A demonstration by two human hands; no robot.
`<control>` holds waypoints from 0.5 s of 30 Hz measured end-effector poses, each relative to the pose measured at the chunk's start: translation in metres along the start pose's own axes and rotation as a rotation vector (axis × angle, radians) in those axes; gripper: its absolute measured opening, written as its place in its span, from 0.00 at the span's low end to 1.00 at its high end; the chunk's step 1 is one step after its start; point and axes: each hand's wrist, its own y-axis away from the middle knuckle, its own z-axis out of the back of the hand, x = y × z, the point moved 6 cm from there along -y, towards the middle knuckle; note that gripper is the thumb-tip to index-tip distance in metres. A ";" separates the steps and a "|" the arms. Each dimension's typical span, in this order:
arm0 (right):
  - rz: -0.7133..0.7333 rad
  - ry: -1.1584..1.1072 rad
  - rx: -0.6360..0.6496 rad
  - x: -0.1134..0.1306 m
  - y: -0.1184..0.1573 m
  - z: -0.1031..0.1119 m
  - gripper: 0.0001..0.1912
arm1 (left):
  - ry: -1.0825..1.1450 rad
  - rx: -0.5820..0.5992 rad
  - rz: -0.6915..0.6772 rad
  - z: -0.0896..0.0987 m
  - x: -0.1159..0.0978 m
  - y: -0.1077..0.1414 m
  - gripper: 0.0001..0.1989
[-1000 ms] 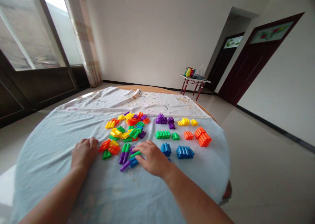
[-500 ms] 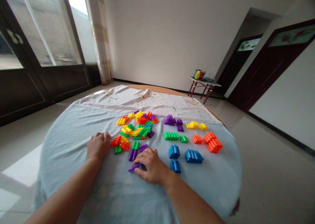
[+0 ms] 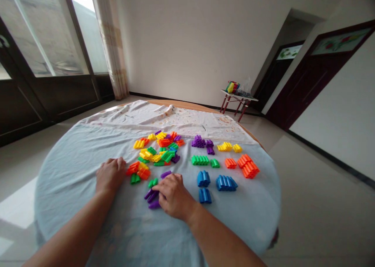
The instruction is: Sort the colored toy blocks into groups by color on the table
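Observation:
My left hand rests on the blue cloth with its fingers loosely stretched, just left of an orange tube block and a green one. It holds nothing. Nearer the middle, my right hand has bent fingers, with thumb and forefinger around the right end of a purple tube block. Small green tubes lie at the block's far end. Another purple piece is by the thumb, partly hidden by the hand. A further purple piece lies just beyond the knuckles.
A mixed heap of coloured blocks lies beyond my hands. To the right are groups by colour: purple, green, yellow, orange and blue. A small side table with bags stands by the wall.
My right hand has shifted a little forward and left, onto the green-and-purple pieces. Those pieces now lie askew, their purple ends turned leftward. The view has shifted slightly; my left hand stays by the heap.

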 end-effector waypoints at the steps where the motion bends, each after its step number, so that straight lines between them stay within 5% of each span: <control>1: 0.005 -0.001 -0.005 0.000 0.000 0.000 0.16 | 0.000 0.008 -0.006 0.000 0.000 0.000 0.29; 7: 0.069 -0.014 0.087 0.003 -0.007 -0.010 0.17 | 0.000 0.029 0.002 -0.002 0.004 -0.004 0.28; 15: -0.110 0.027 0.164 -0.009 -0.010 -0.004 0.17 | -0.061 0.054 -0.042 -0.007 0.007 -0.009 0.31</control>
